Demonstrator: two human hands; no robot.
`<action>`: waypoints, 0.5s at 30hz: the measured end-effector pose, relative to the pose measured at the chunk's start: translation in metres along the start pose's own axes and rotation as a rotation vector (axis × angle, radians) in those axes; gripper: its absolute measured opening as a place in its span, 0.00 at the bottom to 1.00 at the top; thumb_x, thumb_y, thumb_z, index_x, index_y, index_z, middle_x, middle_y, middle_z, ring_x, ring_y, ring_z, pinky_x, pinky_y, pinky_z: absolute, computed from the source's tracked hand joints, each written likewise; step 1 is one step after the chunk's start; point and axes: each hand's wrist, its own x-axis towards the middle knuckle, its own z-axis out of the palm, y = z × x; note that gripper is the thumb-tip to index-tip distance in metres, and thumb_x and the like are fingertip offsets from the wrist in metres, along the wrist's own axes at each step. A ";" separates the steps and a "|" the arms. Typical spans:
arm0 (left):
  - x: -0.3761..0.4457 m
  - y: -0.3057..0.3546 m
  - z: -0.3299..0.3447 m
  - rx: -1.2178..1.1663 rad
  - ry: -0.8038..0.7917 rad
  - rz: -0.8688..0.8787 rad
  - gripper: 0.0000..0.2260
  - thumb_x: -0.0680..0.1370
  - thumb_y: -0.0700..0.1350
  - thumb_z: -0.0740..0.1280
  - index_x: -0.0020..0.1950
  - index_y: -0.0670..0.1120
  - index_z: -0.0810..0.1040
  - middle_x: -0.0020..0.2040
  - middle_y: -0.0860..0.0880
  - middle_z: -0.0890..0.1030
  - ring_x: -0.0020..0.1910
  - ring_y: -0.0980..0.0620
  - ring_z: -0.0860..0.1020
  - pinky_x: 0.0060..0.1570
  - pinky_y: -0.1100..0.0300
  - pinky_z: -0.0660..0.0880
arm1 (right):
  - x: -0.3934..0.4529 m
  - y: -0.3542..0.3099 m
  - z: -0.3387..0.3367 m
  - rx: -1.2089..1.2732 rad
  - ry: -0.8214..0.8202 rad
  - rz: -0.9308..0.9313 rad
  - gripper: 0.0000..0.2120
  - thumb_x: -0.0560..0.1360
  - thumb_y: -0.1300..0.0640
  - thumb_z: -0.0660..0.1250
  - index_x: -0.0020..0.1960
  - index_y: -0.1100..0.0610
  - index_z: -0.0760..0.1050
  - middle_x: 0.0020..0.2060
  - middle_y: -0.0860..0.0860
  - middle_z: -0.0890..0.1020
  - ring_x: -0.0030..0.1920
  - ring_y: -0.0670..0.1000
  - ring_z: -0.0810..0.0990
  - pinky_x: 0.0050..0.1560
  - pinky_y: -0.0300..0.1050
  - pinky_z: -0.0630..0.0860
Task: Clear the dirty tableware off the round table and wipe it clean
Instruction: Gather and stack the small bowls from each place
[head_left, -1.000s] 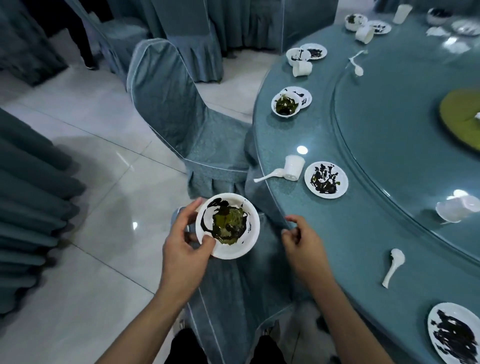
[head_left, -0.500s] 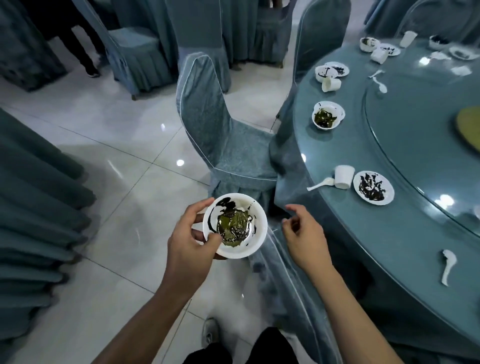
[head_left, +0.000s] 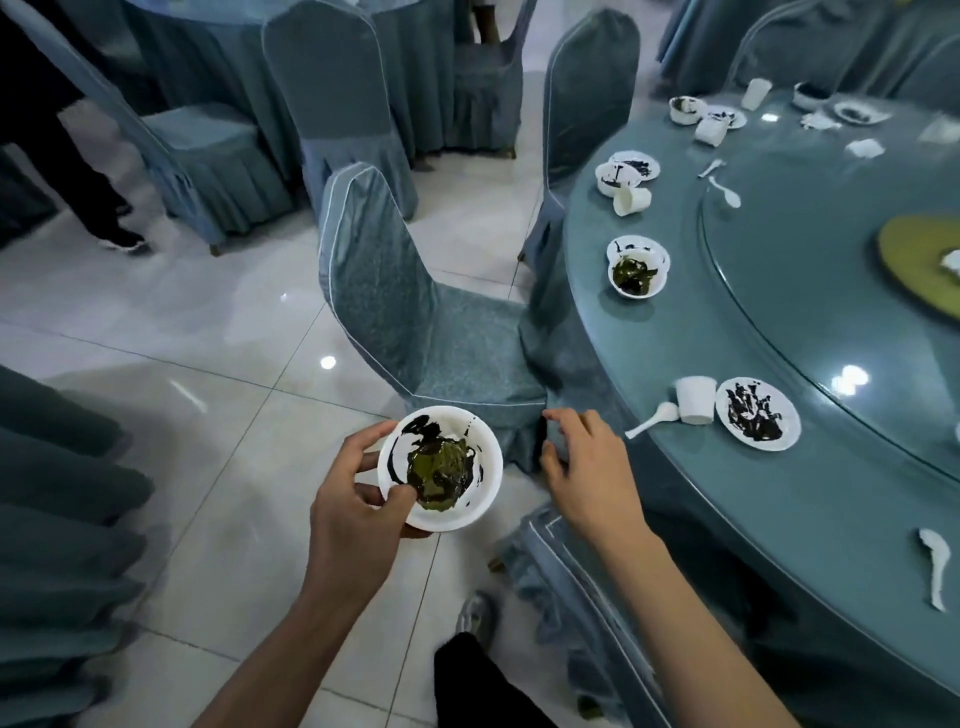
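Note:
My left hand holds a white bowl by its rim, over the floor, with green leaves and dark sauce smeared inside. To the bowl's right my right hand hovers with relaxed fingers and holds nothing, close to a chair's skirt. On the right, the round table carries a sauce-smeared plate, a white cup, a spoon, another bowl of greens, a second spoon and more dirty dishes further back.
A covered chair stands ahead of me at the table's edge, and another chair is just below my right arm. A glass turntable fills the table's middle. More chairs and a person's legs are at the back left.
I have stepped back from the table, which now lies further right. My right hand has come off the near chair's back. The bowl stays in my left hand.

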 end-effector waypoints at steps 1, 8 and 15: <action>0.016 0.004 0.004 0.005 -0.010 -0.003 0.30 0.72 0.29 0.68 0.63 0.60 0.78 0.53 0.51 0.80 0.39 0.50 0.81 0.30 0.49 0.83 | 0.011 0.003 0.003 -0.017 0.005 0.009 0.15 0.76 0.56 0.66 0.62 0.52 0.74 0.52 0.53 0.76 0.49 0.58 0.76 0.50 0.56 0.73; 0.112 0.034 0.031 0.011 -0.115 0.029 0.28 0.73 0.29 0.69 0.62 0.59 0.79 0.53 0.51 0.79 0.40 0.51 0.81 0.31 0.50 0.83 | 0.087 0.011 0.010 -0.082 0.049 0.090 0.17 0.75 0.55 0.65 0.64 0.52 0.73 0.55 0.51 0.76 0.53 0.57 0.76 0.54 0.54 0.72; 0.196 0.050 0.061 0.005 -0.238 0.047 0.28 0.73 0.29 0.69 0.62 0.58 0.79 0.52 0.53 0.81 0.43 0.53 0.81 0.31 0.57 0.82 | 0.149 0.021 0.007 -0.093 0.074 0.217 0.17 0.76 0.54 0.64 0.64 0.49 0.72 0.56 0.50 0.76 0.55 0.55 0.75 0.57 0.53 0.71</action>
